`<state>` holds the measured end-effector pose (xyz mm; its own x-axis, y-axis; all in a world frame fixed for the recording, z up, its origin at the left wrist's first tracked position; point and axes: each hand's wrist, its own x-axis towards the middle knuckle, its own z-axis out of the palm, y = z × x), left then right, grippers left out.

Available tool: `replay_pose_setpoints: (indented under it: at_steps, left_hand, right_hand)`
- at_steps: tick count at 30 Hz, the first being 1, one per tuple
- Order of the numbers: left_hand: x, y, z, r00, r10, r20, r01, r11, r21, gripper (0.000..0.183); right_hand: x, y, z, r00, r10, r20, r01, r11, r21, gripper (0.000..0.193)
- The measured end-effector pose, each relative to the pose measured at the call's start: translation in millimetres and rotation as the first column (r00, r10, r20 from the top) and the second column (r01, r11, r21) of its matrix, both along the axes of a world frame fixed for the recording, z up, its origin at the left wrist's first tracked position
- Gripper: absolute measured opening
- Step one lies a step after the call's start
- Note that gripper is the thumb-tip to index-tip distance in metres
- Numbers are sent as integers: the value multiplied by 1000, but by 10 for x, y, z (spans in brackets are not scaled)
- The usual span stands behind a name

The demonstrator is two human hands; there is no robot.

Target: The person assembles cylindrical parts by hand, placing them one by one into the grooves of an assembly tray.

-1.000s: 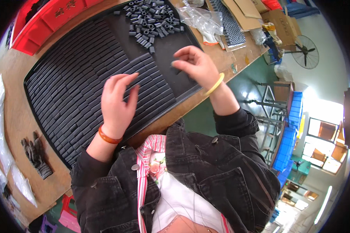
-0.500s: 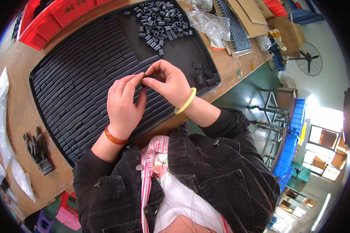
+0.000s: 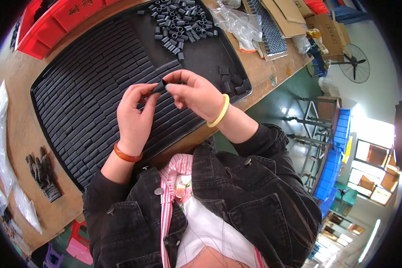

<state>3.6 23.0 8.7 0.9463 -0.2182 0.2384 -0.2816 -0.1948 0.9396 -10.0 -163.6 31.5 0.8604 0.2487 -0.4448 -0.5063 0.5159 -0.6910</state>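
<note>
Over the black tray [image 3: 194, 60], my left hand [image 3: 134, 114] pinches a small black curled piece [image 3: 159, 87] between thumb and fingers. My right hand [image 3: 196, 96] meets it from the other side, its thumb and forefinger closed at the piece's upper edge. Something dark also shows behind the right thumb, too covered to name. Below both hands, rows of short black tubes [image 3: 89, 80] lie end to end across the tray. A heap of loose black tubes [image 3: 178, 22] sits at its back, and several flat black pieces [image 3: 225, 79] lie in its right corner.
A red plastic crate [image 3: 53, 29] stands at the back left. On the left of the table lie a dark glove [image 3: 43, 175] and a long clear plastic bag [image 3: 2, 134]. Plastic bags [image 3: 236, 24] and cardboard [image 3: 281, 18] are at the back right. A fan [image 3: 353, 63] stands beyond.
My left hand has shifted slightly left and turned, so the black piece shows more between the fingers. My right hand has moved slightly right, its fingers still at the piece.
</note>
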Motion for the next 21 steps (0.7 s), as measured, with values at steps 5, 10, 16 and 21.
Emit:
replay_pose_setpoints:
  at_steps: [5, 10, 16, 21]
  left_hand:
    - [-2, -25, 22, 1000, -9, -9, 9, 1000, 0, 20]
    - [-3, 14, -25, 1000, -6, -1, 6, 1000, 15, 21]
    - [18, 9, -57, 1000, 16, -24, -17, 999, -32, 19]
    - [21, 13, -55, 1000, 19, -19, -19, 1000, -5, 18]
  right_hand:
    - [31, 54, -37, 901, 233, 367, 67, 760, -646, 22]
    - [34, 51, -52, 832, 312, 459, 122, 703, -700, 18]
    - [65, 3, -17, 900, 122, 419, 154, 810, -566, 25]
    - [42, 42, 152, 953, 56, 296, 75, 907, -414, 26]
